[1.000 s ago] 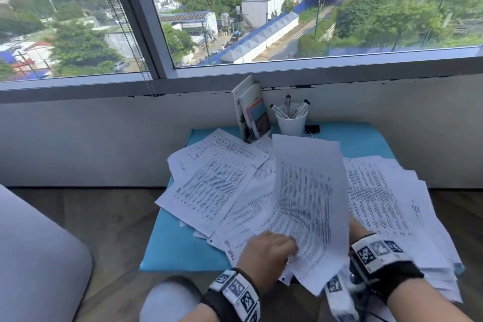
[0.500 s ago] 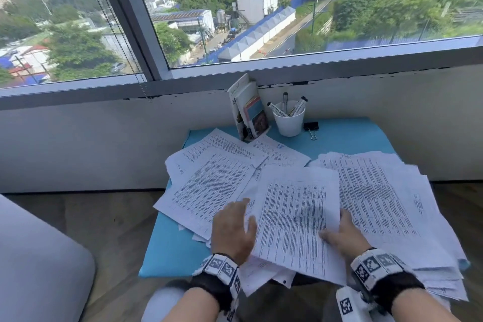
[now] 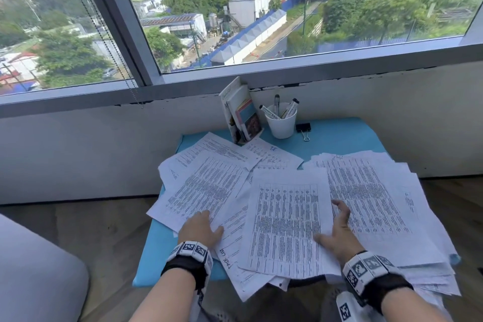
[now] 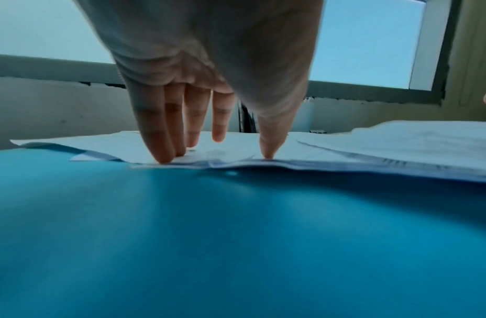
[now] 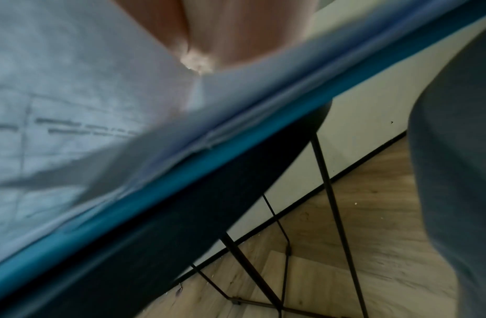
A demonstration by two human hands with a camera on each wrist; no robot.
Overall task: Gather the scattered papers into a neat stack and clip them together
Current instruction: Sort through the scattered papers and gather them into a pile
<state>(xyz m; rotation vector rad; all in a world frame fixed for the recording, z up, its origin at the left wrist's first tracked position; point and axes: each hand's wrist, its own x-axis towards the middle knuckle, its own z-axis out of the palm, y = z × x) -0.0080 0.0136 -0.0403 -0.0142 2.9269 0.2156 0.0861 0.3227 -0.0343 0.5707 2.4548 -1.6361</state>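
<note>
Clearly, from the head view, the papers (image 3: pixel 287 217) are lying fanned over the blue table (image 3: pixel 156 256), the binder clip (image 3: pixel 303 128) is waiting unused beside the white cup (image 3: pixel 282 125), and the right hand (image 3: pixel 337 232) is resting spread on a sheet, so I judge the gathering hardly begun. From the left wrist, the left hand (image 4: pixel 209 75) is pressing straight fingers (image 4: pixel 157 129) on paper edges, gripping nothing. From the right wrist, blur is hiding the fingers.

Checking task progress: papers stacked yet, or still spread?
Spread. The papers fan across the blue table at mixed angles; the binder clip lies unused beside the cup.
</note>
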